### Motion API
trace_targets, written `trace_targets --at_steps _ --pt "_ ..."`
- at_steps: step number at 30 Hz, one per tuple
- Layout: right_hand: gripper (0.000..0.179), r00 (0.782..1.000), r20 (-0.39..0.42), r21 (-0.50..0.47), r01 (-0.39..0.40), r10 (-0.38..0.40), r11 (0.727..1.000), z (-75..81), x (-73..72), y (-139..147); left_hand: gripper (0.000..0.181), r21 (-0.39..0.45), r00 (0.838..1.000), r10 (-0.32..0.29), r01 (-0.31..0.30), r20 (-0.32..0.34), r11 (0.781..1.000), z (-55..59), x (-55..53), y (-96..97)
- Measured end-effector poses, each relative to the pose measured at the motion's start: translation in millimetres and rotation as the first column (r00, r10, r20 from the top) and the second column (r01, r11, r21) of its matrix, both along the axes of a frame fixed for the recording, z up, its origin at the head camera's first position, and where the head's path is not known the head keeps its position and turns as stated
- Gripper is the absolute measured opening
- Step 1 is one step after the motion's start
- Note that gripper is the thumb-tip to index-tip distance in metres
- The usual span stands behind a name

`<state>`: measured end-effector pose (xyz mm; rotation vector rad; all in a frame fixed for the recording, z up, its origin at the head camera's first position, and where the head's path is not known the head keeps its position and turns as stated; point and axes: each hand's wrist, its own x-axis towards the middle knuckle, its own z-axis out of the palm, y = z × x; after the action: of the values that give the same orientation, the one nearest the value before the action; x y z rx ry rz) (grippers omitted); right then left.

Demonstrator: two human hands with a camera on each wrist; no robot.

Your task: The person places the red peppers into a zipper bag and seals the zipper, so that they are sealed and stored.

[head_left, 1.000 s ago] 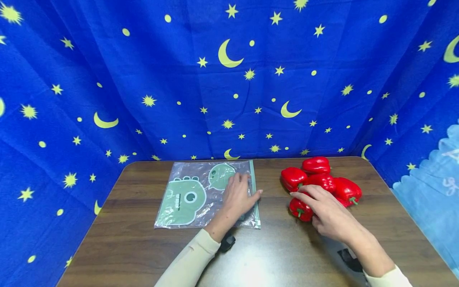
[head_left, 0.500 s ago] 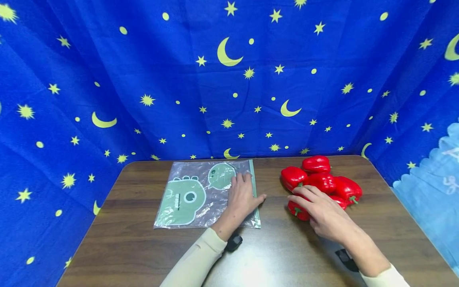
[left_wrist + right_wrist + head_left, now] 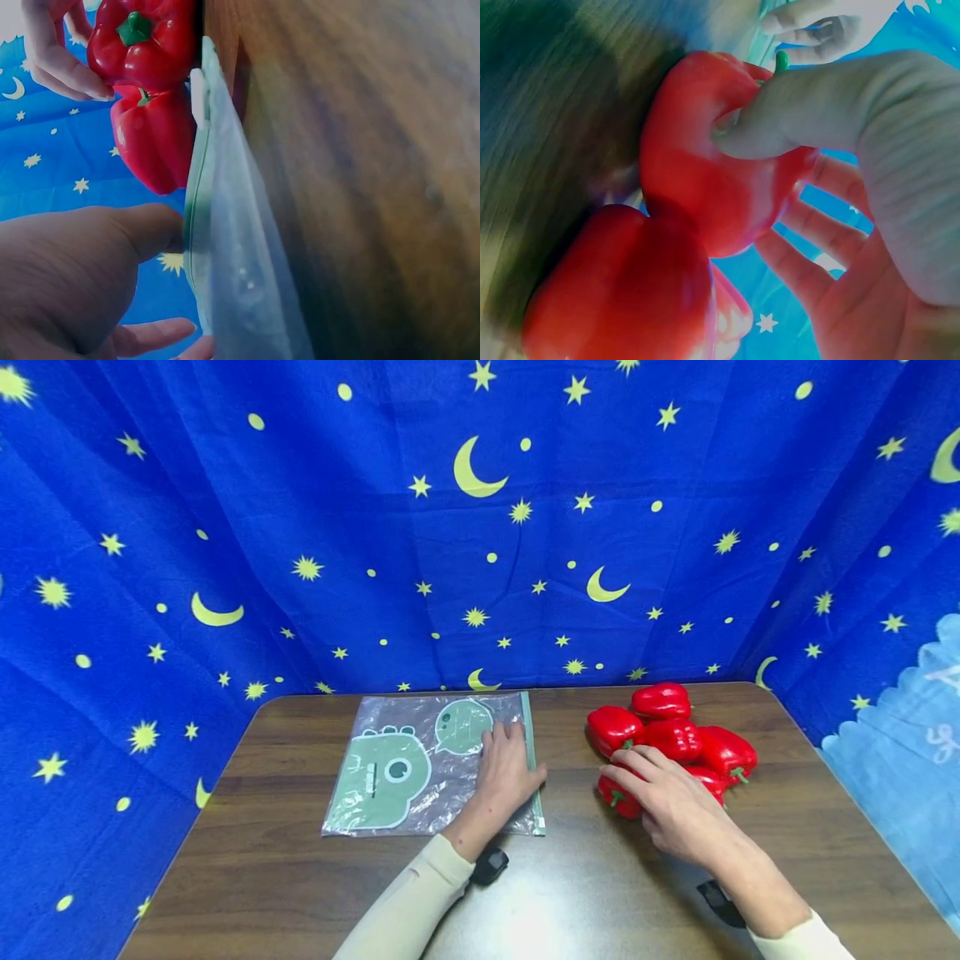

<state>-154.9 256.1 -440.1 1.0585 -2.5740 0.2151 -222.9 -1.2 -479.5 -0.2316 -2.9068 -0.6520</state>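
A clear zip bag (image 3: 450, 806) printed with green dinosaur figures lies flat on the table. My left hand (image 3: 506, 772) rests on its right part with fingers extended, and in the left wrist view the thumb (image 3: 154, 229) is right at the green zip strip (image 3: 196, 195). To the right, my right hand (image 3: 682, 806) holds the nearest red bell pepper (image 3: 613, 795), thumb on one side and fingers round the other in the right wrist view. That pepper (image 3: 682, 142) sits low at the tabletop, against another red bell pepper (image 3: 622, 292).
Several more red bell peppers (image 3: 671, 739) are clustered behind and beside the right hand. The wooden table (image 3: 270, 877) has its far edge along a blue curtain (image 3: 360, 527) with stars and moons. A light blue cloth (image 3: 892, 777) hangs at the right.
My right hand has shifted slightly left with the front pepper, uncovering more of the pepper beside it. My left hand has slid a little to the right on the bag.
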Motion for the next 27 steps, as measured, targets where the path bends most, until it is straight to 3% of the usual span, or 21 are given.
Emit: trace_targets --at_steps 9,15,24,27 --pt "0.077 1.000 0.016 -0.014 0.011 -0.010 1.000 0.5 0.5 0.3 0.057 0.068 0.999 -0.027 0.030 -0.036 0.997 4.4 -0.8 -4.9" --pt "0.077 0.998 0.041 -0.003 0.048 -0.048 0.999 1.6 1.2 -0.7 0.040 0.211 0.995 -0.072 0.085 -0.066 0.974 3.1 -3.9 -13.7" --pt "0.077 0.998 0.025 -0.039 0.065 -0.064 0.997 3.2 1.1 -2.6 0.028 0.341 0.997 -0.075 0.083 -0.037 0.936 1.2 -7.2 -24.3" --pt "0.080 0.996 0.039 -0.048 0.080 -0.078 0.996 4.8 1.2 -3.5 0.030 0.376 0.997 -0.072 0.064 0.008 0.924 2.3 -7.3 -27.1"
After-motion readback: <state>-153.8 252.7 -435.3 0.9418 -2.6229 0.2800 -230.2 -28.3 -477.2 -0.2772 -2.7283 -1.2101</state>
